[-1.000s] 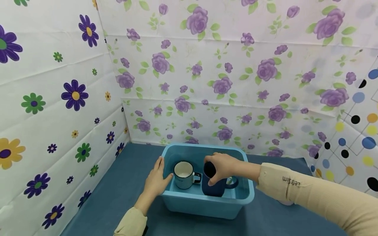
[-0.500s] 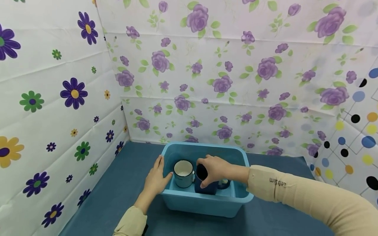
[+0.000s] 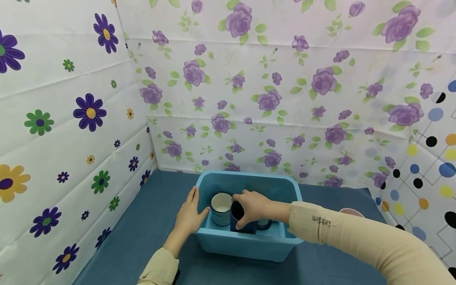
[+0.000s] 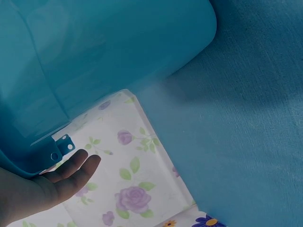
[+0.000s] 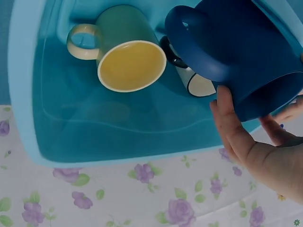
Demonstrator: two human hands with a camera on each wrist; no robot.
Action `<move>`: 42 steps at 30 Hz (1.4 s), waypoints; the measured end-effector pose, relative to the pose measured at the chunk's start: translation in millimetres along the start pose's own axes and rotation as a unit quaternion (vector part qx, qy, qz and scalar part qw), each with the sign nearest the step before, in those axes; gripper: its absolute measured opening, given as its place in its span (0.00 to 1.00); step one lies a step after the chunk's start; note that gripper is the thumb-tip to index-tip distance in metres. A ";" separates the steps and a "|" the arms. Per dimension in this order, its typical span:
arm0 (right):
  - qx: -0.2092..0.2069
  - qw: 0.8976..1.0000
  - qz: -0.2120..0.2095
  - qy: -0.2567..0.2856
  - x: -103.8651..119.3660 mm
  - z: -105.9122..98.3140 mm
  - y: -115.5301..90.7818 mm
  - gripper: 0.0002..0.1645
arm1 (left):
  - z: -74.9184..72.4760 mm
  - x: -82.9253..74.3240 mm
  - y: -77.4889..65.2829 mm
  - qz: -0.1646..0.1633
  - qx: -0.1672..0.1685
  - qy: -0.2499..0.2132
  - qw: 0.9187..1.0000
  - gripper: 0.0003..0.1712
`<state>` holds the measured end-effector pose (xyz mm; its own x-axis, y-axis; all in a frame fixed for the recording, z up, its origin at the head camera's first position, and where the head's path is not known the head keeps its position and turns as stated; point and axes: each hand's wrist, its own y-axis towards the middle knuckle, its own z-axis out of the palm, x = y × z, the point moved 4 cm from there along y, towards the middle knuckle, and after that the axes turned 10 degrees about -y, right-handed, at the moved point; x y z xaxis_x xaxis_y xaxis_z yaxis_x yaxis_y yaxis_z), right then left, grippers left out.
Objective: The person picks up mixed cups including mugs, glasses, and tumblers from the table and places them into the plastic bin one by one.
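Observation:
My right hand (image 3: 253, 206) (image 5: 258, 153) grips a dark blue mug (image 3: 246, 227) (image 5: 213, 49) by its rim inside a light blue plastic tub (image 3: 246, 242). Just left of it stands an enamel mug (image 3: 220, 217) with a black rim, white inside. In the right wrist view a green mug (image 5: 125, 23) with a yellow inside is also in the tub; the right hand and arm mostly cover it in the head view. My left hand (image 3: 190, 215) (image 4: 59, 184) rests on the tub's left rim, fingers straight along the outside, thumb over the edge.
The tub stands on a blue cloth (image 3: 142, 237), close to the flowered back wall (image 3: 228, 99). A pink rim (image 3: 350, 212) peeks out behind the right sleeve (image 3: 342, 229). Printed sheets also stand at left and right.
My right hand has carried the dark blue mug leftward within the tub, up beside the enamel mug. The pink rim has come into view above the sleeve. My left hand has stayed put.

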<state>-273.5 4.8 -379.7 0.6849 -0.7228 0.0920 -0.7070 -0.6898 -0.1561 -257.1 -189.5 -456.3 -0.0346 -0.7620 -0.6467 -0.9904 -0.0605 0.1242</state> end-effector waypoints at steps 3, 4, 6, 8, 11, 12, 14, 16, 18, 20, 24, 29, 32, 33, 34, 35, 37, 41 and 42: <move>0.002 1.000 -0.007 -0.019 0.5 6.1 4.2 0.40 | 0.8 -0.8 -1.3 0.000 -0.003 0.003 1.000 0.44; 0.004 1.000 -0.009 -0.024 0.9 8.0 5.4 0.41 | 1.0 -1.1 -1.6 0.001 -0.004 0.004 1.000 0.43; 0.007 0.999 -0.015 -0.037 2.0 11.9 8.1 0.41 | 1.4 -0.5 -1.9 -0.004 -0.002 0.003 1.000 0.44; 0.007 0.999 -0.019 -0.046 3.6 14.7 11.4 0.41 | 1.0 0.1 -1.8 -0.006 -0.003 0.002 1.000 0.44; 0.002 0.998 -0.026 -0.053 6.4 18.3 17.0 0.40 | -0.5 0.6 -1.4 -0.009 -0.001 -0.001 1.000 0.44; 0.000 0.998 -0.030 -0.054 7.6 19.2 18.9 0.39 | -1.2 0.6 -1.2 -0.009 -0.002 -0.001 1.000 0.45; -0.001 0.998 -0.036 -0.054 9.3 21.7 21.7 0.39 | -0.8 -0.1 -1.4 -0.007 -0.003 0.002 1.000 0.44; -0.001 0.997 -0.044 -0.056 11.1 24.3 24.8 0.39 | -0.5 -0.7 -1.6 -0.006 -0.002 0.004 1.000 0.44; 0.000 0.997 -0.050 -0.062 12.6 26.9 28.5 0.39 | -0.7 -1.4 -1.8 -0.004 -0.001 0.004 1.000 0.44; -0.002 0.996 -0.055 -0.071 13.7 29.4 33.0 0.38 | -1.0 -1.4 -1.7 -0.003 0.001 0.001 1.000 0.44; -0.007 0.994 -0.066 -0.084 16.9 33.8 42.1 0.37 | -1.9 -0.9 -1.0 -0.001 0.002 0.003 1.000 0.44; -0.005 0.991 -0.081 -0.105 21.1 42.3 51.5 0.37 | -2.5 0.3 -0.7 0.000 0.004 0.010 1.000 0.44; 0.002 0.989 -0.081 -0.124 22.9 47.0 56.4 0.39 | -2.5 0.0 -0.9 -0.001 0.005 0.007 1.000 0.43; 0.003 0.989 -0.079 -0.126 23.4 48.3 57.9 0.39 | -2.5 -0.3 -1.1 -0.002 0.006 0.005 1.000 0.43; 0.006 0.989 -0.077 -0.129 24.1 49.4 59.4 0.39 | -2.4 -0.5 -1.3 -0.003 0.007 0.003 1.000 0.43; 0.008 0.988 -0.075 -0.132 24.7 50.5 60.7 0.39 | -2.5 -0.7 -1.5 -0.003 0.008 0.003 1.000 0.43; 0.009 0.988 -0.071 -0.136 26.1 52.2 63.2 0.39 | -2.7 -1.0 -1.6 -0.004 0.008 0.001 1.000 0.43; 0.012 0.988 -0.065 -0.136 29.8 55.5 67.1 0.41 | -3.0 -1.1 -1.5 -0.003 0.008 0.000 1.000 0.43; 0.013 0.989 -0.063 -0.135 30.6 56.3 67.8 0.42 | -3.0 -1.1 -1.4 -0.003 0.007 -0.001 1.000 0.43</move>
<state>-290.5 -61.7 -442.9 0.7924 -0.5906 -0.1528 -0.6100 -0.7701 -0.1867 -255.3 -190.4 -453.5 -0.0287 -0.7603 -0.6489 -0.9924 -0.0561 0.1097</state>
